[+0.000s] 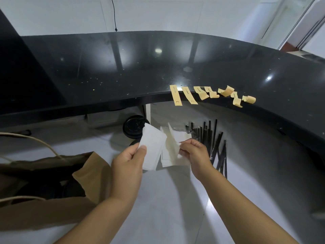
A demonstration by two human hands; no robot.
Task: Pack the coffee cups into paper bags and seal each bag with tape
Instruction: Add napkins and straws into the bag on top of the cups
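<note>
Over white floor [167, 199], L fingers [140, 152] pinch napkin [153, 147].

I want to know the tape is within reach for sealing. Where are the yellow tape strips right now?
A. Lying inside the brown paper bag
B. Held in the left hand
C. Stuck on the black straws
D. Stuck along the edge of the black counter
D: the yellow tape strips hang in a row from the front edge of the black counter, to the right, above both hands, which hold white napkins.
</note>
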